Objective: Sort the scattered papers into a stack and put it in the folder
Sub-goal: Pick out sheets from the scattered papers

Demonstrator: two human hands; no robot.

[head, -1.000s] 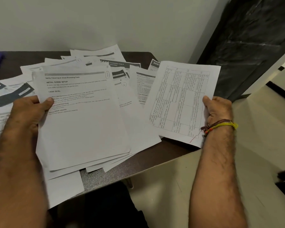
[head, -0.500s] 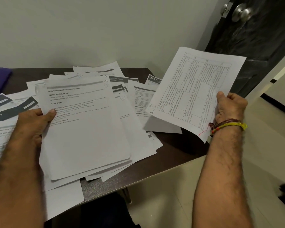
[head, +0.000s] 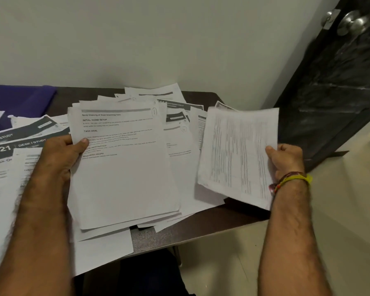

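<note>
Task is early-to-mid, by my read. Left hand grips a partial stack at its left edge, thumb on top; the top sheet reads "TASK GOAL". The edges aren't squared, lower sheets fan out at the bottom.

Right hand pinches a single table sheet by its right edge, held above the worktop's right end and apart from the stack. The sheet is motion-blurred. Likely next: lay it on the stack.

Still left:
- loose papers spread behind and right of the stack, overlapping each other
- more sheets on the left with dark headers ("DESK / STUDY", "2721"), partly under the left forearm
- one sheet overhangs the worktop's near edge, and could slide off if dragged
- squaring the stack, then filing it

Folder: can't confirm. A purple item at the far left corner may be it, but it's partly cut off and has papers over its near part. If so, it needs clearing first.

Surroundings: wall behind, dark door with a metal knob to the right, tiled floor below. Nothing blocks either hand.
</note>
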